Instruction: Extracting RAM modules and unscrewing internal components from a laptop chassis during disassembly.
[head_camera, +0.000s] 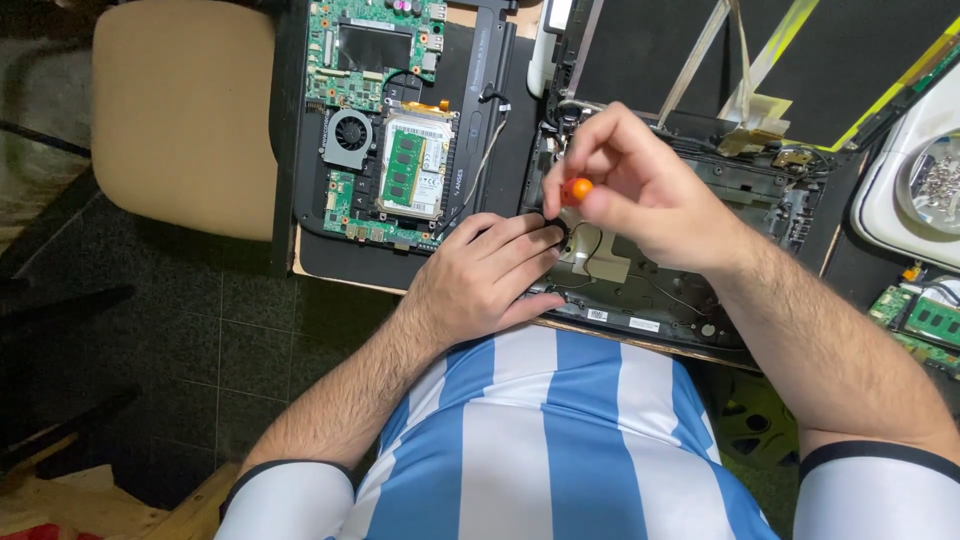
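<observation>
My right hand (640, 185) pinches a small screwdriver with an orange handle (577, 189), held upright over the near left corner of an opened black laptop base (700, 280). My left hand (485, 275) lies flat on that corner, fingers pointing right and touching the chassis just beneath the screwdriver. The tool's tip is hidden behind my fingers. To the left lies a second opened laptop with a green circuit board (370, 55), a round fan (350, 135) and a green memory stick (405, 165) on a silver drive.
A beige chair seat (180, 110) stands at the left over a dark tiled floor. A white dish holding several small screws (935, 185) sits at the right edge. Below it lies another green board (925, 320). The laptop's lid with flat ribbon cables (740, 60) lies behind.
</observation>
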